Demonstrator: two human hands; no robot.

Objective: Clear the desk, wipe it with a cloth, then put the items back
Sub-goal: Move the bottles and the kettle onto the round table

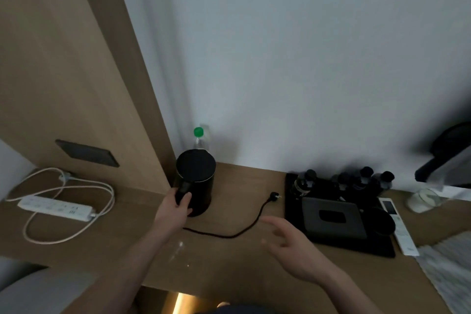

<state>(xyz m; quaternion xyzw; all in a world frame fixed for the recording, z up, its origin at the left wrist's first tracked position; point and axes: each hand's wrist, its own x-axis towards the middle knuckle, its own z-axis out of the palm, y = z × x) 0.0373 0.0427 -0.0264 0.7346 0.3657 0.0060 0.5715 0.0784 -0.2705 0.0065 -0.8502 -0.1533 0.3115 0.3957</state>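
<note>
While the left hand grips the handle of the black electric kettle, standing at the desk's back left by the wooden panel, the right hand hovers wide, fingers spread, holding nothing. Likely step: moving the kettle, whether off or back on can't be told. Lift straight up, keep it level, mind the trailing power cord and its loose plug, avoid knocking the green-capped bottle behind. Black tray sits well apart, right.

I can't read any words or numbers here. The label on the dark bottle and the remote are too blurry.
</note>
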